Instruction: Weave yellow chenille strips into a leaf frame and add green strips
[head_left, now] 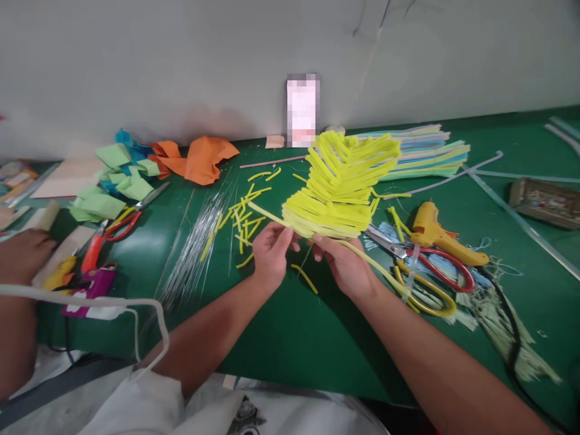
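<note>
A leaf shape made of bright yellow pipe cleaners (339, 187) is held up above the green table, its lower end toward me. At that end, my left hand (270, 254) is closed, thumb and fingers pinching a paler yellow pipe cleaner (381, 270) that runs across the base. My right hand (342, 263) pinches the base on the other side, and the long end of this pipe cleaner trails over my right wrist. A thin wire hangs between the hands. Cut yellow pieces (247, 220) lie scattered left of the leaf.
Right of my hands lie scissors (441, 266), a yellow glue gun (428, 226) and tassels (498, 320). Pastel pipe cleaners (430, 154) and a phone (302, 112) are behind. Wires (199, 248) and folded paper (113, 187) lie left, near another person's hand (27, 254).
</note>
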Motion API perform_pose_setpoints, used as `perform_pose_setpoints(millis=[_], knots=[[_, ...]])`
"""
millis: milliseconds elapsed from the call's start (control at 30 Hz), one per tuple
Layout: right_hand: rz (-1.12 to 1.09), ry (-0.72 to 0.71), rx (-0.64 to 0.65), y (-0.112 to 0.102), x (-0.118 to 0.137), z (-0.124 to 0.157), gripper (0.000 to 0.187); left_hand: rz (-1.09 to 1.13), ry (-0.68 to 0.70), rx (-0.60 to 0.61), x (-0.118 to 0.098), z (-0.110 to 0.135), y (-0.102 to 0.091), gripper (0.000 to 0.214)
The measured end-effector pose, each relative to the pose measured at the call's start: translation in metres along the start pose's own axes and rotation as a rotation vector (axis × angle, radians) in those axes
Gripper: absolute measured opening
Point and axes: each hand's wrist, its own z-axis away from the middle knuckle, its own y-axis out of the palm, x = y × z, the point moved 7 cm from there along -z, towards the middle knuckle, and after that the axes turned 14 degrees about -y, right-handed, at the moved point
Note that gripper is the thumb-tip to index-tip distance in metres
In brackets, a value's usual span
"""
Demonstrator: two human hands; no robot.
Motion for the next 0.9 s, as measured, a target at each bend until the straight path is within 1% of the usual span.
perform_pose_setpoints(millis=[133,333,467,633,833,900], knots=[[0.067,-0.016,-0.004,-0.003,-0.001,0.000,0.023,0.038,-0.031,-0.039,0.003,-0.001,-0.002,0.021],[0.247,-0.101,0.016,-0.004,0.007,0.000,0.027,-0.034,-0.043,-0.090,0.002,0.001,-0.005,0.024],[0.299,-0.090,0.019,-0.003,0.012,0.001,0.030,-0.003,-0.051,-0.097,0.004,0.001,-0.007,0.023],[0.246,-0.078,0.008,-0.002,0.009,0.002,0.025,0.073,-0.121,-0.068,0.006,0.001,-0.002,0.027],[0.159,-0.056,0.006,-0.003,0.002,0.001,0.019,0.195,-0.284,-0.050,0.007,-0.001,0.004,0.032],[0.132,-0.055,0.007,-0.002,0.002,0.001,0.018,0.228,-0.346,-0.013,0.008,-0.002,0.007,0.029]])
